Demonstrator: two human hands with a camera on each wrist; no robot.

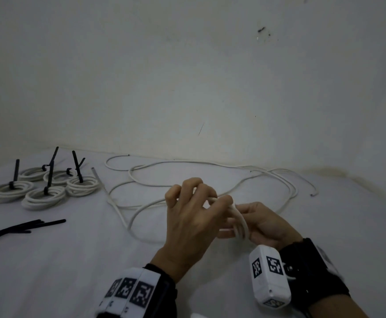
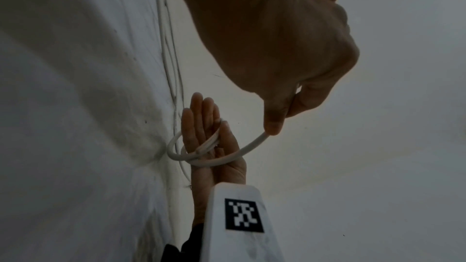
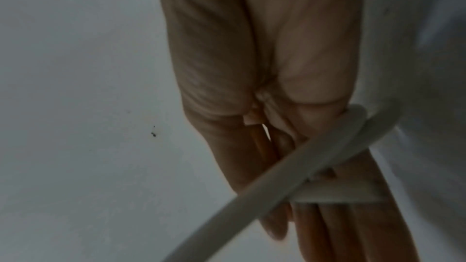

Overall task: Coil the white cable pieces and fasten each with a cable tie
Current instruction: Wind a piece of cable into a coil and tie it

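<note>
A long white cable (image 1: pixel 210 163) lies in loose curves on the white sheet near the wall. One end of it is wound in a few loops (image 1: pixel 241 223) round the straight fingers of my right hand (image 1: pixel 265 223), and the thumb holds the loops against the hand. In the left wrist view the right hand (image 2: pixel 201 123) carries these loops (image 2: pixel 201 146). My left hand (image 1: pixel 192 216) pinches the running strand between thumb and forefinger (image 2: pixel 273 125) just beside them. The right wrist view is blurred, with the cable (image 3: pixel 264 182) crossing my right hand (image 3: pixel 252 47).
Several finished coils (image 1: pixel 45 196) with upright black ties stand at the far left. A bundle of loose black cable ties (image 1: pixel 22 227) lies at the near left. The wall (image 1: pixel 187 76) rises right behind the cable.
</note>
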